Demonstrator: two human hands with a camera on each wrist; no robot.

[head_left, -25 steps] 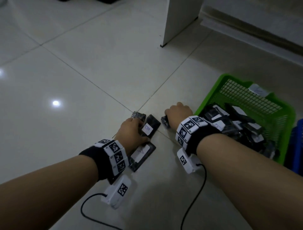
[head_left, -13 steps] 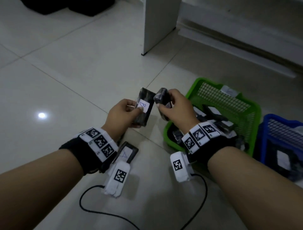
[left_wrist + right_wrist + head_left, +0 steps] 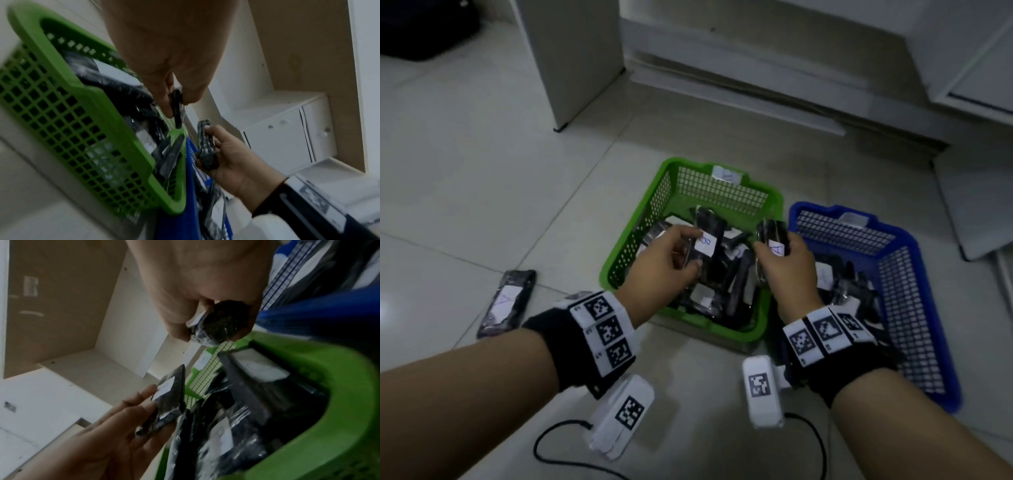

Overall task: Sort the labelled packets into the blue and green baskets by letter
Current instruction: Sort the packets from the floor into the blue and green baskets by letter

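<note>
My left hand (image 3: 671, 260) pinches a dark packet labelled B (image 3: 707, 240) above the green basket (image 3: 619, 260), which holds several dark packets. The same B packet (image 3: 176, 110) shows edge-on in the left wrist view. My right hand (image 3: 784, 270) grips a dark packet labelled A (image 3: 774, 236) over the gap between the green basket and the blue basket (image 3: 914, 267). In the right wrist view that A packet (image 3: 218, 324) sits curled inside my fingers. One more packet labelled A (image 3: 506, 301) lies on the floor tiles at the left.
A white furniture leg (image 3: 571, 61) and a low white plinth (image 3: 739, 102) stand behind the baskets. Both baskets carry a paper tag on the far rim (image 3: 726, 174). Sensor cables (image 3: 558, 455) trail on the floor near my wrists. Bare tile lies to the left.
Both hands lifted their packets off the floor and carried them right, over the baskets. The view has swung so both baskets are now in full sight.
</note>
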